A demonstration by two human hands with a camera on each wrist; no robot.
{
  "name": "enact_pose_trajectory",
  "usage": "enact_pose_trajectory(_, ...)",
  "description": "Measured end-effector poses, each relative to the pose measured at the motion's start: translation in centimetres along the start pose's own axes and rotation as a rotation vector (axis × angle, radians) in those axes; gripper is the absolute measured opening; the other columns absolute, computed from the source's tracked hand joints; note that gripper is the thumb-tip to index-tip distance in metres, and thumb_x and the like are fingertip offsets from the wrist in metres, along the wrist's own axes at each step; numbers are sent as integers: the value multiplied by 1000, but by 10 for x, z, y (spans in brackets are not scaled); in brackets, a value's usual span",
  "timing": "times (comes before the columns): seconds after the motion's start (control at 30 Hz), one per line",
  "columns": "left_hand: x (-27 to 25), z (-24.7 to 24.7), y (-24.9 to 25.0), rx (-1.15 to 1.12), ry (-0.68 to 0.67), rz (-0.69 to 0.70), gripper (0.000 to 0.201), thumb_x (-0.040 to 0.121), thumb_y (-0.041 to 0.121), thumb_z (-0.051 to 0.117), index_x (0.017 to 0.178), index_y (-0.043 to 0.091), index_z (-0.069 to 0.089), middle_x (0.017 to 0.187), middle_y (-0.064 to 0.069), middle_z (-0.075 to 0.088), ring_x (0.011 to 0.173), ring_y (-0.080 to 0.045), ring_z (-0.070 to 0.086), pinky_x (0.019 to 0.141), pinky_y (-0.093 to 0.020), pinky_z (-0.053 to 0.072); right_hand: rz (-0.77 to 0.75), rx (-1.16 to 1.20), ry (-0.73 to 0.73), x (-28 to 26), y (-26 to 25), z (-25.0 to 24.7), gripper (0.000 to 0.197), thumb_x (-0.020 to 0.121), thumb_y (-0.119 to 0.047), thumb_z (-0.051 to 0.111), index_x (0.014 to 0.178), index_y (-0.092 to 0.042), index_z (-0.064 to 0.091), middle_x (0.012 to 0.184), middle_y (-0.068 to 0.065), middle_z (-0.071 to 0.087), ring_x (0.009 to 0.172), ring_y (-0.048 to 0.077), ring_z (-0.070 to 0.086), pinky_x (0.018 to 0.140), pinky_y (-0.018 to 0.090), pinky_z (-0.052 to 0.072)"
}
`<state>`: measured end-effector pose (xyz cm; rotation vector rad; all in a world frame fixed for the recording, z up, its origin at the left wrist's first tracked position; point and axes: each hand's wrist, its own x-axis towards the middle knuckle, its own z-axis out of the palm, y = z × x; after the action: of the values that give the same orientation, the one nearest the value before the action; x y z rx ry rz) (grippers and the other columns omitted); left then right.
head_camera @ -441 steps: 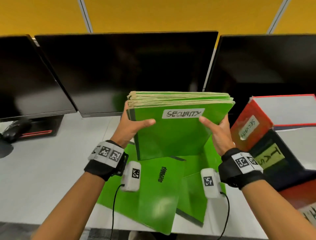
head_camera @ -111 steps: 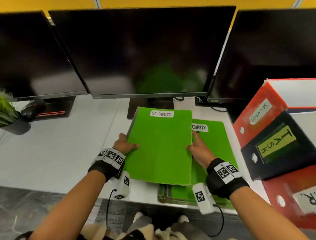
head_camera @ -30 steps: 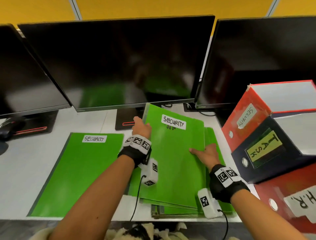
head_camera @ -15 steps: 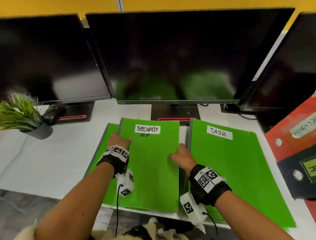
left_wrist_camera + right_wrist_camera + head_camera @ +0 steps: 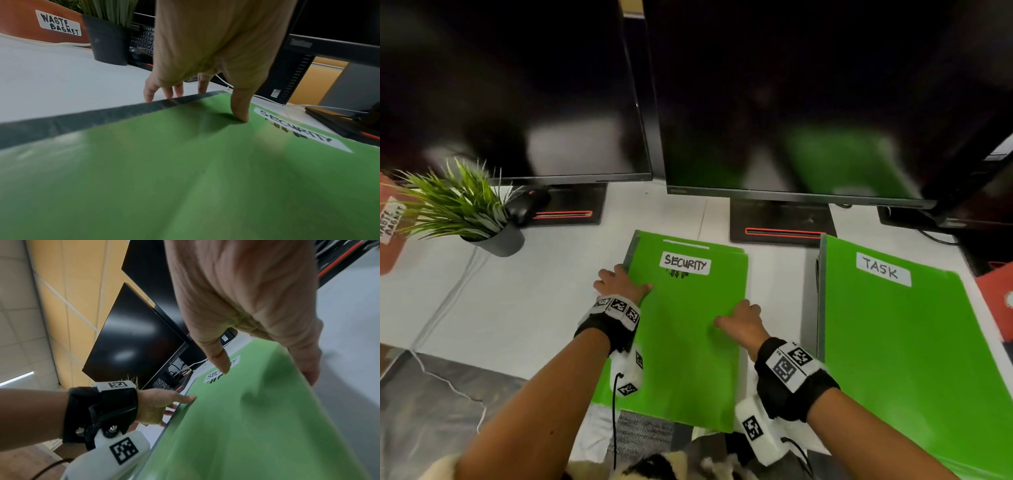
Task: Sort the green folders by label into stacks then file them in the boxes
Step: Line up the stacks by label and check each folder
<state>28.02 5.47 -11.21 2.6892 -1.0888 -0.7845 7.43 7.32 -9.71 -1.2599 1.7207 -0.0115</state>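
A green folder labelled SECURITY (image 5: 688,342) lies nearly flat on the white desk, over another green folder whose top edge (image 5: 743,255) peeks out beyond it. My left hand (image 5: 625,284) grips its dark left spine (image 5: 123,110), with the thumb (image 5: 239,112) on the cover and the fingers down beside the edge. My right hand (image 5: 739,318) holds the right edge, its thumb (image 5: 220,360) on top and its fingers curled over the side. To the right lies a stack topped by a green folder labelled TASK (image 5: 911,342), which neither hand touches.
Black monitors stand along the back on stands (image 5: 780,222). A potted plant (image 5: 469,209) and a black mouse (image 5: 527,205) sit at back left, beside a red bin labelled WASTE BASKET (image 5: 59,24). A red box corner (image 5: 996,301) shows at far right. The desk's front edge runs under my wrists.
Both hands carried the SECURITY folder left off the right stack, uncovering the TASK folder. Over the last half second it slid further left and now covers the SECURITY folder on the desk.
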Motion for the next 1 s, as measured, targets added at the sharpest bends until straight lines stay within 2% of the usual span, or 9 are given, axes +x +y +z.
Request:
enact_pose_trajectory(0.13,11,-3,1,-17,-10,17,69,79,41,68,131,7,37,134,-17,35,123,-36,36,99,-43,36,24,-74,61,6,-11,8,69,86,-26,56,138,4,23,140,19,21,131,35,22,104,39,35)
enact_pose_trajectory(0.23,19,-3,4,-29,-4,33,71,77,42,70,129,8,37,132,-17,37,119,-36,40,101,-40,34,9,-6,79,9,-13,12,59,85,-22,56,132,2,30,135,16,22,126,34,23,101,40,37)
enact_pose_trajectory(0.4,33,-8,4,37,4,-2,78,77,45,69,135,10,31,136,-16,33,121,-37,38,99,-44,37,-18,146,78,21,-21,14,47,83,-19,57,124,-2,41,132,15,31,122,36,37,101,44,40)
enact_pose_trajectory(0.53,46,-18,-9,39,59,-80,82,76,45,69,137,7,29,140,-17,30,125,-39,33,100,-50,37,-76,228,-35,24,-34,24,35,82,-15,56,115,-3,48,127,16,43,109,33,52,82,34,45)
enact_pose_trajectory(0.7,59,-27,-22,54,75,-108,89,75,48,70,139,5,26,141,-18,28,128,-40,29,102,-56,35,-179,83,-78,24,-58,39,58,82,-22,58,132,-2,36,142,9,26,125,34,39,104,45,39)
enact_pose_trajectory(0.77,60,-26,-21,51,85,-100,89,75,46,71,139,4,26,141,-18,28,129,-41,29,102,-58,35,-182,71,-80,26,-59,38,55,84,-21,58,129,1,36,141,8,26,124,31,39,104,39,38)
enact_pose_trajectory(0.83,58,-24,-18,34,89,-101,90,75,44,71,141,5,23,143,-18,27,130,-41,27,103,-60,33,-198,81,-92,26,-56,32,38,86,-18,57,117,-2,42,133,8,32,117,24,41,97,30,36)
enact_pose_trajectory(0.9,54,-22,-10,23,102,-103,92,75,42,72,143,7,21,144,-18,25,133,-40,24,103,-61,31,-220,91,-106,26,-51,25,41,87,-15,56,125,-7,43,138,9,30,127,25,36,105,31,32)
enact_pose_trajectory(1.0,42,-20,11,63,84,-50,95,76,41,72,146,11,15,151,-18,14,141,-35,12,109,-63,21,-230,131,-72,22,-47,6,56,89,-17,54,140,-10,33,148,9,21,140,24,23,115,35,23)
